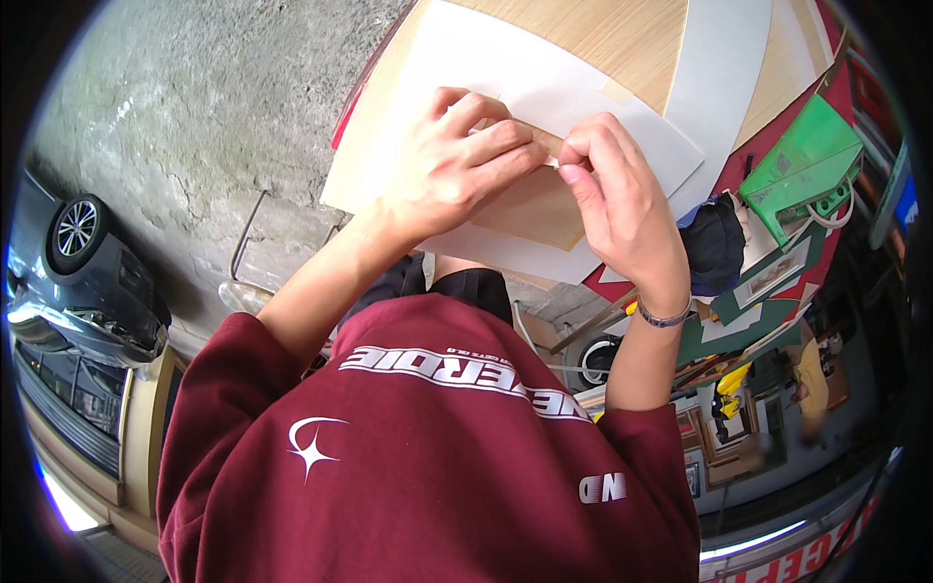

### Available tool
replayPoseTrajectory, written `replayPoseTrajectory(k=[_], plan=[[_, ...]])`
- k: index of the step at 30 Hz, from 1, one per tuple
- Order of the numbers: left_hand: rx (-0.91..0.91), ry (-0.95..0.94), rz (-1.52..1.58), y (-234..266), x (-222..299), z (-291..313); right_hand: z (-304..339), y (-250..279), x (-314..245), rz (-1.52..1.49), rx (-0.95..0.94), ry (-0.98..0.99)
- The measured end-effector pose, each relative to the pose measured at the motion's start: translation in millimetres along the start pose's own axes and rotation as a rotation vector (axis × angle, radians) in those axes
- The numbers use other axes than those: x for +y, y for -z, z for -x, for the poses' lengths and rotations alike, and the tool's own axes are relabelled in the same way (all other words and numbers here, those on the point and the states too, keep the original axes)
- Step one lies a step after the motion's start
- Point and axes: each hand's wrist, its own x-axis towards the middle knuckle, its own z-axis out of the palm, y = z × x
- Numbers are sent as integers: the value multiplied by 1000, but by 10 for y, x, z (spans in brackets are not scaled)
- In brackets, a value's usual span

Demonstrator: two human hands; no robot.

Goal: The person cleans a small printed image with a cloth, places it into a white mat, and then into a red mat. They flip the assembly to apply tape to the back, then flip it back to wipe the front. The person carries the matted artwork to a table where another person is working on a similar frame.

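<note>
A white board lies before me, with a flat brown sheet on it, partly hidden under my hands. My left hand rests over the sheet with its fingers curled. Its fingertips meet the near end of a small whitish strip, and whatever they grip is hidden. On the strip's other side, my right hand is closed, thumb and index finger pinching its end. A tan band runs between the two hands along the sheet's upper edge. A pale piece of tape sticks to the board's far edge.
Under the board is a wood-grain surface, crossed by a pale grey strip. At right stand a green plastic holder and dark cloth. A rough concrete floor and a parked car lie left.
</note>
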Motion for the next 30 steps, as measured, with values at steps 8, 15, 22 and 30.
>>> replayPoseTrajectory(k=[8,15,22,30], plan=[[3,-7,-6,-2,-11,-2,-9,126,56,-201,-50,-108],[38,-35,-5,10,-20,-35,-140,283,73,-136,-131,-68],[55,-21,6,4,-19,-38,-232,314,47,-120,-293,-108],[67,-4,19,2,-16,-39,-331,356,189,-118,-387,-51]])
